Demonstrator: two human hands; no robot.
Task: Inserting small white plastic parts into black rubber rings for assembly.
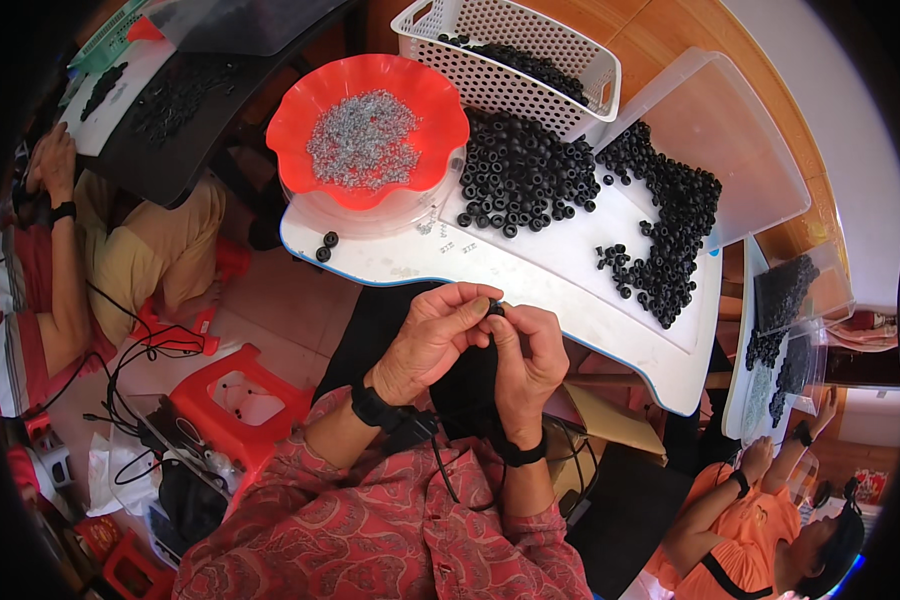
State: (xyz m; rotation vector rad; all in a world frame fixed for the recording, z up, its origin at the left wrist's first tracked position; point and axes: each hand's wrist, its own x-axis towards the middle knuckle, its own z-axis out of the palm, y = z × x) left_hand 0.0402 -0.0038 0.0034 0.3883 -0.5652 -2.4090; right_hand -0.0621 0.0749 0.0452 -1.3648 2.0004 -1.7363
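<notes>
Hands (432, 335) (528, 372) pinch-tight on black piece (495, 308)

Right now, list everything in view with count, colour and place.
table: one, white with blue edge, centre
scalloped bowl: one, red, table's left
tiny pieces: many, greyish, in the bowl
basket: one, white, table's back
heaps of parts: three, black, in basket, mid-table, table's right
stray parts: two, black, table's near left
plastic bin: one, clear, right of the basket
second table: one, black, upper left
third table: one, white, far right
nearest stool: one, red, floor at left
co-workers: two, beige trousers left, orange top lower right
held part: one, black, before the table
wristbands: two, black, one per wrist
left hand: one, bare, pinching held part
right hand: one, bare, pinching it too
</notes>
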